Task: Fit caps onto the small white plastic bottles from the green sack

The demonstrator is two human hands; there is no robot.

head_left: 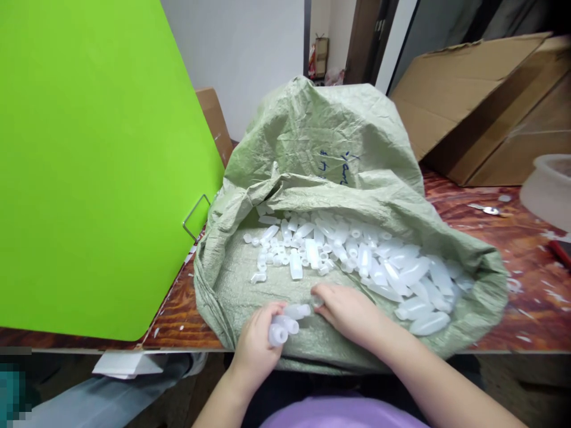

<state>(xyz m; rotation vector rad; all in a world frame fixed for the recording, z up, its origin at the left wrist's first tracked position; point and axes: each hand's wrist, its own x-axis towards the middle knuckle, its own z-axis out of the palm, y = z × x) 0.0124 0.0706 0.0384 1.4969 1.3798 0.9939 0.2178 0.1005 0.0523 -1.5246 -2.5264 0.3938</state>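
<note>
Milky-white plastic tubes (pixel 289 324), translucent, round open mouths: I've got several gripped in left hand (pixel 257 337), right hand (pixel 347 309) pinching a small clear piece (pixel 317 301).

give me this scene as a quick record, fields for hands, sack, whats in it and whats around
left hand: holds several translucent plastic pieces, open ends showing
right hand: at a small clear piece, grip partly hidden
sack: pale green, mouth open toward the person, near edge hanging over the table
sack contents: loose whitish pieces, long ones mostly at right, many small ones left of them
left of sack: bright green panel
right of sack: open cardboard box, translucent tub
</note>
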